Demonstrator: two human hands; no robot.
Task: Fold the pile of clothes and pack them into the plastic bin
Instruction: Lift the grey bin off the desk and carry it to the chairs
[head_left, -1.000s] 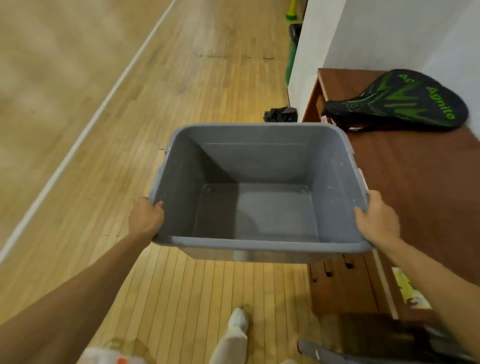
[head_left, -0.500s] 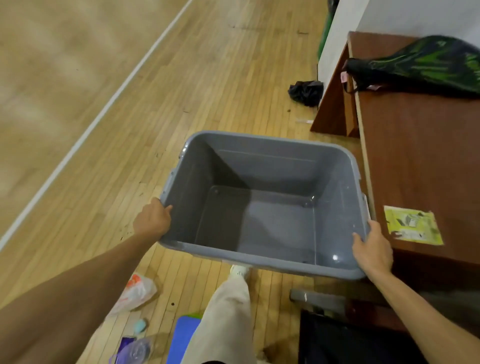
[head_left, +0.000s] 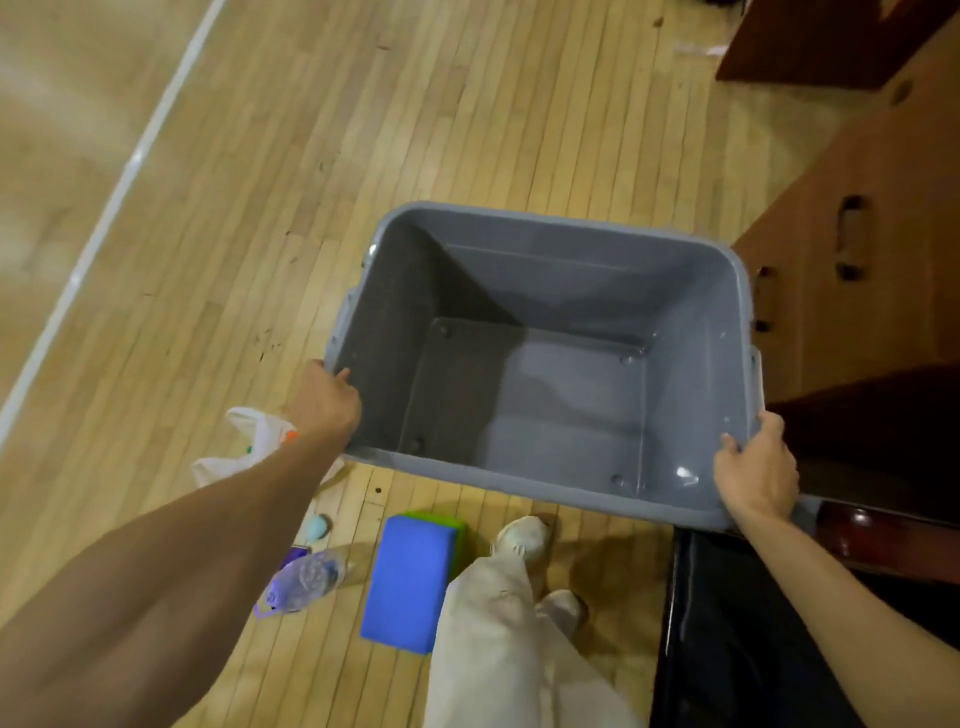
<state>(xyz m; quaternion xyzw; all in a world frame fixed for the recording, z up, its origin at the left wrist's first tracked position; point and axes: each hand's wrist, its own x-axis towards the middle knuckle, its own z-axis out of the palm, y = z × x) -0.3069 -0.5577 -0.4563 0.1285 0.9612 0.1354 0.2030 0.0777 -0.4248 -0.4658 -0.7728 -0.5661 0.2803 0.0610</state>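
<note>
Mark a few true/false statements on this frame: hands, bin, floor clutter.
1. The left hand and right hand each grip the bin at its rim. True.
2. The bin holds folded clothes. False: nothing is inside it; its bare bottom shows.
3. A blue block and a bottle lie on the floor. True.
4. The bottle lies to the right of the block. False: it lies to the block's left.
</note>
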